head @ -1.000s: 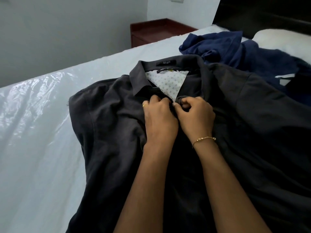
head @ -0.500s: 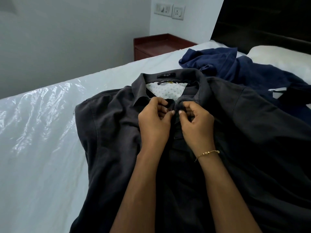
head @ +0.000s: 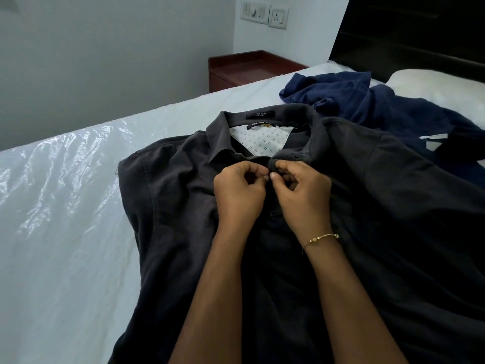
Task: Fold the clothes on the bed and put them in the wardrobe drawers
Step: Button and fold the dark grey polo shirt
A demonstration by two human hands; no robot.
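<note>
Right at the shirt's front opening, just below the collar, the left hand (head: 240,195) and the right hand (head: 301,191) meet, thumbs almost touching. Both have their fingers curled in, each pinching a bit of the dark cloth at the placket; whether a button sits between them I cannot tell. A thin gold bracelet (head: 321,239) circles the right wrist.

The dark grey shirt (head: 170,206) lies front-up on the bed (head: 65,245), spread flat, its collar (head: 265,119) pointing away from the person toward the headboard (head: 409,32) and its hem running out of the bottom of the view, so the long axis goes from near to far. Its left shoulder edge falls well inside the mattress, with a broad stretch of white, plastic-covered sheet lying open to the left as far as the bed's edge by the wall. To the right the shirt spreads out of the view.

Beyond the collar, touching the shirt's far right shoulder, a crumpled navy garment (head: 367,101) lies in a heap, with a white pillow (head: 441,85) behind it. A reddish bedside table (head: 252,67) stands past the far edge of the bed.
</note>
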